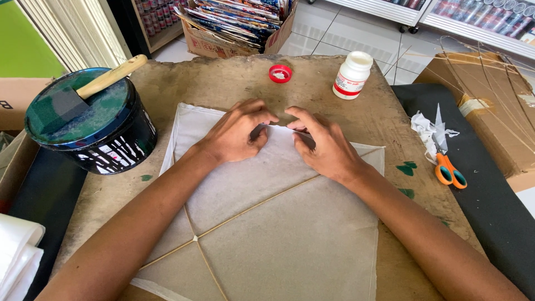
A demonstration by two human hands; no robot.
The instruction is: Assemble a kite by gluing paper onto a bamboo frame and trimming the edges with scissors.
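Head view: the only view, looking down on a worn brown tabletop (234, 83).
Hidden or cut off: the near corner of the kite (267, 223) ran out past the bottom of the view, and both forearms were cropped there too. What the fingertips pinched at the kite's far edge was hard to make out, only something small and dark between them.
Kite: a pale, off-white sheet of thin paper lay flat across the middle and near part of the tabletop, with thin sticks (245, 212) crossing it and meeting near its near left part. Its far left edge looked folded over.
Left hand (234, 134): it rested on the kite's far edge, fingers curled in narrowly, pressing the paper.
Right hand (326, 147): just beside the left hand, on the same far edge, thumb and fingers nipped close on the paper.
Far edge of tabletop: a white glue bottle (352, 74) stood uncapped, with a red cap (280, 73) lying near it.
Left edge: a dark tub (95, 125) with a wooden-handled brush (92, 89) lying across its lid.
Right of the tabletop: orange-handled scissors (448, 173) and paper scraps (429, 131) lay on a black surface.
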